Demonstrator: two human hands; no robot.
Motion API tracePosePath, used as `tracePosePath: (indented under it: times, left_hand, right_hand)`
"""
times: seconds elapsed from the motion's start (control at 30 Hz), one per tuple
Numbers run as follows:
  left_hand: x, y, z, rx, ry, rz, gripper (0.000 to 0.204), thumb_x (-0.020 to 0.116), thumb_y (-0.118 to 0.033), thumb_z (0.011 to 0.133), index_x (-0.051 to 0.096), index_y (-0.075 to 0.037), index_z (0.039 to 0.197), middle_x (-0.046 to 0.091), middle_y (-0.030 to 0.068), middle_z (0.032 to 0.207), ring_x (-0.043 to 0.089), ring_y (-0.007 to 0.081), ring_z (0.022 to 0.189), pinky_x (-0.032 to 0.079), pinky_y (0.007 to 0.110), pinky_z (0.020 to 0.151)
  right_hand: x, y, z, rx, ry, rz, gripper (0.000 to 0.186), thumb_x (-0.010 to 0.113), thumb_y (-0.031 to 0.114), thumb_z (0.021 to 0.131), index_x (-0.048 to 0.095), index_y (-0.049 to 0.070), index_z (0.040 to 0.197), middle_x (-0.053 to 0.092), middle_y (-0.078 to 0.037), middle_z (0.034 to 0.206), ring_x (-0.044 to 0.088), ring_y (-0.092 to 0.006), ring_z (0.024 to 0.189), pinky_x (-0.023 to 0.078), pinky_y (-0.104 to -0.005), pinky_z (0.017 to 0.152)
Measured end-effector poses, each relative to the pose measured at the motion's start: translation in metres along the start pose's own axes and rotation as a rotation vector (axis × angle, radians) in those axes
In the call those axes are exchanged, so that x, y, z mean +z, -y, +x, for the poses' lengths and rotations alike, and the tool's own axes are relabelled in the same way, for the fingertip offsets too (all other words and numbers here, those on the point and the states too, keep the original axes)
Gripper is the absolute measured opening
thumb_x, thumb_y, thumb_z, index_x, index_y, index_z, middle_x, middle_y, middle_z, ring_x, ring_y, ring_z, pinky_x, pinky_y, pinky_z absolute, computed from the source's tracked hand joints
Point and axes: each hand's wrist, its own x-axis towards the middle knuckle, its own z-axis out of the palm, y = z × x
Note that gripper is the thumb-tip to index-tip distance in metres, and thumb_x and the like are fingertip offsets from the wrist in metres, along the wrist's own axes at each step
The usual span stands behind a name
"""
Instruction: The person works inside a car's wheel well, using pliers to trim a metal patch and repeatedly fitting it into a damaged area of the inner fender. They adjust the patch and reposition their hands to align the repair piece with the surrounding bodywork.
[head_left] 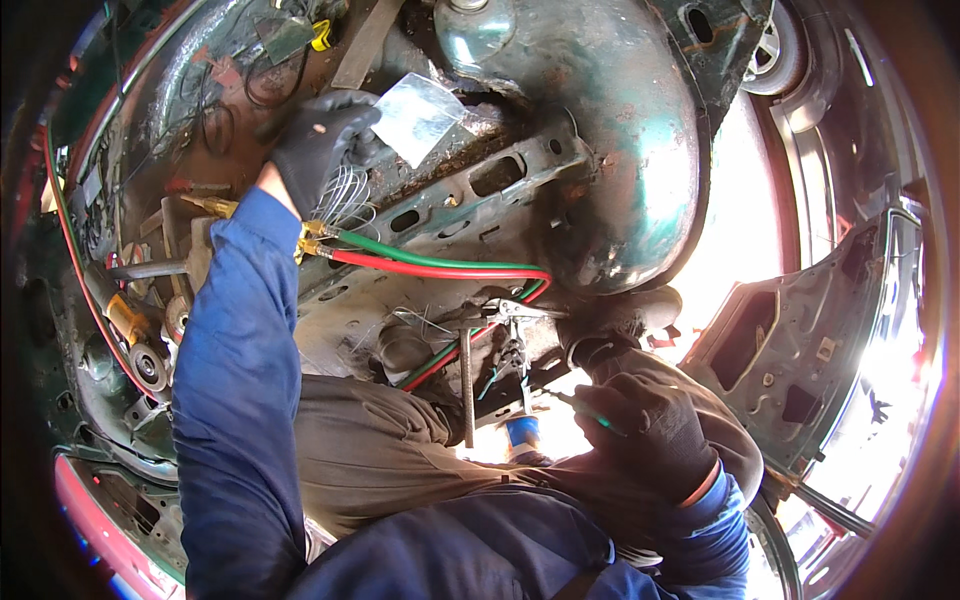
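My left hand (330, 140), in a black glove, is closed over the metal body at the upper left. Its fingers touch or nearly touch a clear plastic sheet (418, 118); loops of thin wire (345, 195) show just below them. What the fingers hold is hidden. Brass torch fittings (312, 240) lie beneath that wrist, with a green hose (430, 261) and a red hose (430, 269) running right from them. My right hand (650, 435), also gloved, is closed by my knee around a thin tool with a green part (598, 415).
Locking pliers (515, 310) are clamped near the hoses, and a blue can (522, 435) stands below. An angle grinder (135, 330) and a hammer (160, 268) lie at left. A large rounded green metal housing (630, 150) rises ahead; a detached door panel (800, 350) is at right.
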Motion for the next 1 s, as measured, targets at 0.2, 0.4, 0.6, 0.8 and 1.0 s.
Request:
tracePosePath:
  times: [0.2, 0.4, 0.6, 0.8, 1.0]
  left_hand:
    - [-0.006, -0.026, -0.020, 0.049, -0.041, -0.018, 0.018, 0.073, -0.024, 0.103, 0.070, -0.007, 0.107, 0.062, 0.0002, 0.079, 0.064, 0.0149, 0.072, 0.051, 0.032, 0.067]
    - [0.029, -0.064, -0.072, 0.099, -0.093, 0.050, 0.020, 0.067, -0.024, 0.103, 0.067, -0.006, 0.112, 0.063, 0.0022, 0.083, 0.067, 0.0164, 0.077, 0.055, 0.032, 0.073]
    - [0.110, -0.082, -0.174, 0.207, -0.050, -0.038, 0.020, 0.060, -0.019, 0.106, 0.064, -0.002, 0.116, 0.066, 0.0058, 0.088, 0.069, 0.0179, 0.082, 0.058, 0.035, 0.083]
    - [0.183, -0.057, -0.261, 0.300, -0.107, -0.180, 0.016, 0.060, -0.009, 0.109, 0.063, 0.003, 0.120, 0.073, 0.0101, 0.094, 0.073, 0.0179, 0.089, 0.060, 0.037, 0.090]
    - [0.222, -0.033, -0.304, 0.288, -0.033, -0.123, 0.025, 0.063, -0.010, 0.108, 0.061, 0.003, 0.129, 0.073, 0.0113, 0.110, 0.071, 0.0154, 0.096, 0.060, 0.036, 0.095]
  right_hand:
    - [-0.003, 0.001, -0.009, -0.046, -0.020, 0.126, 0.031, 0.079, 0.017, 0.095, 0.078, 0.007, 0.124, 0.073, -0.009, 0.103, 0.072, -0.0272, 0.085, 0.059, -0.0435, 0.069]
    - [-0.003, 0.015, -0.007, 0.174, -0.296, 0.339, 0.036, 0.075, 0.011, 0.098, 0.071, 0.002, 0.132, 0.072, -0.016, 0.102, 0.072, -0.0352, 0.086, 0.058, -0.0459, 0.075]
    - [-0.015, 0.034, -0.015, 0.361, -0.624, 0.652, 0.031, 0.070, 0.018, 0.108, 0.066, -0.002, 0.131, 0.070, -0.019, 0.100, 0.070, -0.0268, 0.091, 0.056, -0.0397, 0.083]
    - [0.001, 0.038, -0.001, 0.183, -0.718, 0.959, 0.034, 0.064, 0.032, 0.114, 0.066, 0.000, 0.126, 0.069, -0.007, 0.095, 0.068, -0.0137, 0.084, 0.055, -0.0324, 0.075]
    - [-0.006, 0.050, -0.009, 0.219, -0.545, 1.300, 0.017, 0.076, 0.018, 0.105, 0.069, 0.003, 0.109, 0.069, -0.001, 0.080, 0.064, -0.0072, 0.070, 0.053, -0.0288, 0.065]
